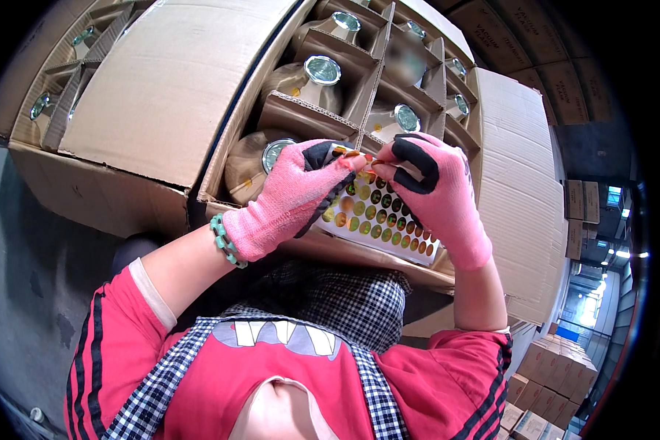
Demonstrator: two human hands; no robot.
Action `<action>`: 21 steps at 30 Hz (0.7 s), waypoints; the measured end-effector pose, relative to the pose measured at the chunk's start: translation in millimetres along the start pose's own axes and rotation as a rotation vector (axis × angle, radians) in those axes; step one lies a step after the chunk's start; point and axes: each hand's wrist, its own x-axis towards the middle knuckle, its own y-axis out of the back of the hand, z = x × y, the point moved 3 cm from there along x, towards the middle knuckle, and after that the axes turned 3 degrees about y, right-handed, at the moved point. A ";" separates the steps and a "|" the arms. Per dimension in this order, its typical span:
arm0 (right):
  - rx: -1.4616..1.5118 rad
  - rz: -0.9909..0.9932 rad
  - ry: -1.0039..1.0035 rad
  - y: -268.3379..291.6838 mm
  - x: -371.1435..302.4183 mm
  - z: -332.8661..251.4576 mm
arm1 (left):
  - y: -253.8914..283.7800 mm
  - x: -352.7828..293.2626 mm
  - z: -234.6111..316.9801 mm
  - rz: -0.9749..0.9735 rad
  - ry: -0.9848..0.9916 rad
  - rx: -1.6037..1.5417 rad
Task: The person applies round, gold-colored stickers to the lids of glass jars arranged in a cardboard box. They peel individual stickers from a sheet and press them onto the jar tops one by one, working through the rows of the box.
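Both my hands wear pink gloves with black patches, and some fingertips are bare. My left hand (286, 194) grips a white sheet of round, shiny gold and red stickers (378, 220) by its upper left part. At the top edge of that sheet, the thumb and forefinger of my right hand (444, 187) are pinched together on what looks like a small sticker, close to my left fingertips. The sheet slants over the near edge of an open carton. Inside the carton, a tan, round-bodied flask (251, 167) with a shiny mouth stands beside my left hand, partly hidden by it.
Cardboard dividers (356, 106) separate several more flasks (301, 84) in the carton. Its flaps spread left (169, 81) and right (521, 183). Another carton with flasks (40, 110) stands at the far left. Stacked cartons (557, 367) rise at the lower right and behind.
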 end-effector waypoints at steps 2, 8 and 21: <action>-0.105 0.008 0.054 0.5 -0.4 -2.8 | -0.7 -0.3 1.4 0.008 0.001 0.009; -0.139 0.015 0.091 -0.9 0.7 -6.6 | -2.4 -1.0 2.2 0.005 -0.008 -0.094; -0.571 -0.029 0.123 -10.6 206.7 128.6 | -8.6 1.2 -1.7 -0.036 0.052 -0.044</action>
